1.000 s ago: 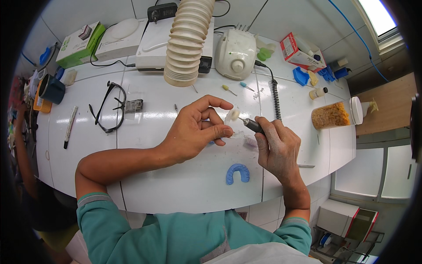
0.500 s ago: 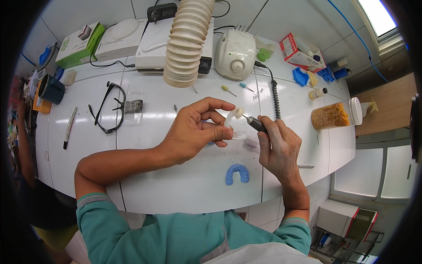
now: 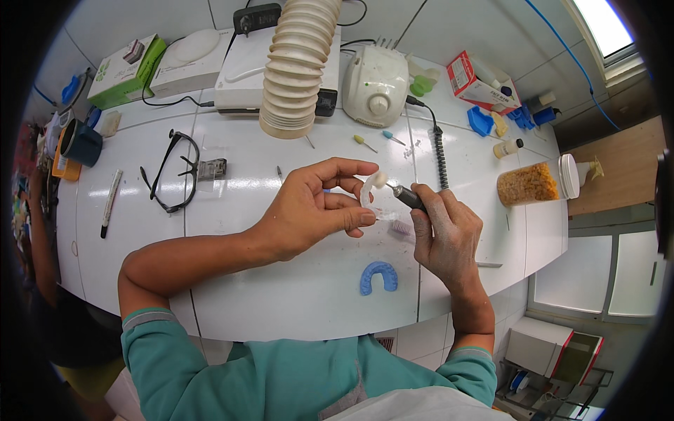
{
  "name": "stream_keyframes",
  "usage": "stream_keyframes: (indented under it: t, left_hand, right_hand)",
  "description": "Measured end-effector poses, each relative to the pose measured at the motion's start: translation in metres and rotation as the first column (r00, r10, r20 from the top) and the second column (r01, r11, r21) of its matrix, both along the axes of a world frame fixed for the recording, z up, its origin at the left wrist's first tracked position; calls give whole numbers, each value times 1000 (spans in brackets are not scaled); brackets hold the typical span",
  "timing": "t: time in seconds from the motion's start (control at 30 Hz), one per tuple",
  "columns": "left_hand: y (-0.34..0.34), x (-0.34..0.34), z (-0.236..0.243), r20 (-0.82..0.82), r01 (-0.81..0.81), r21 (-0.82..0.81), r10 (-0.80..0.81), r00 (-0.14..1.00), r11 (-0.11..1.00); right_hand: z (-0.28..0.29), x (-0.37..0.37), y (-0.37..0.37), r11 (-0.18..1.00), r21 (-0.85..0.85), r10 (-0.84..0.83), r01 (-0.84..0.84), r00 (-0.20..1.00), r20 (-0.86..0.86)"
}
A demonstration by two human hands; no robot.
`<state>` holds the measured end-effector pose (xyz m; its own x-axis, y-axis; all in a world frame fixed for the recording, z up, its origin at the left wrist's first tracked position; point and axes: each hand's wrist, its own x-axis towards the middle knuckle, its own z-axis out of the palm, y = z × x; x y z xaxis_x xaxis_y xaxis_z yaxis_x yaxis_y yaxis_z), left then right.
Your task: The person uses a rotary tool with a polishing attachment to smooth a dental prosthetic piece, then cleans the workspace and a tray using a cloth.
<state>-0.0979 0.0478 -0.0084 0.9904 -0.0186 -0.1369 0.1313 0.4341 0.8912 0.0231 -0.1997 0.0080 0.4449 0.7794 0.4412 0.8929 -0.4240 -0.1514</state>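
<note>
My left hand [image 3: 298,210] pinches a clear, arch-shaped dental tray [image 3: 366,198] between thumb and fingers, above the white table. In my right hand [image 3: 449,235] is a dark rotary handpiece [image 3: 409,198], gripped like a pen. Its pale, rounded polishing tip [image 3: 380,179] is at the upper end of the tray and seems to touch it. A blue horseshoe-shaped dental mould [image 3: 379,276] lies on the table nearer to me. Partly behind the tray and my right hand rests a small bristled brush [image 3: 401,229].
A ribbed suction hose [image 3: 291,77] hangs over the table's far side, beside a control unit [image 3: 377,84] with a coiled cord [image 3: 441,158]. Glasses [image 3: 175,172] and a marker [image 3: 111,203] lie left. Two burs [image 3: 365,144] lie beyond my hands. An orange-filled jar [image 3: 530,184] lies right.
My left fingers and the clear tray have shifted slightly, and the tray's angle against the polishing tip differs a little. The right hand has barely moved.
</note>
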Motion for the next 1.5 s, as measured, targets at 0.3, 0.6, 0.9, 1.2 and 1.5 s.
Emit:
stream_keyframes:
  t: [0.3, 0.6, 0.9, 1.2, 1.5]
  left_hand:
    - [1, 0, -2, 12, -19, -2, 19, 1000, 1000]
    - [2, 4, -1, -3, -19, -14, 19, 1000, 1000]
    - [5, 7, -10, -33, 177, -11, -177, 984, 984]
    - [0, 2, -15, 46, 142, 178, -153, 987, 974]
    - [1, -1, -15, 103, 55, 362, -98, 990, 931]
  right_hand:
    - [0, 0, 0, 1000, 20, -8, 8, 1000, -1]
    - [-1, 4, -4, 997, 60, -39, 43, 998, -55]
    - [0, 9, -7, 995, 95, 2, 5, 997, -79]
    - [-4, 6, -5, 997, -25, 65, -67, 994, -86]
    - [-8, 3, -1, 994, -70, 83, -89, 993, -83]
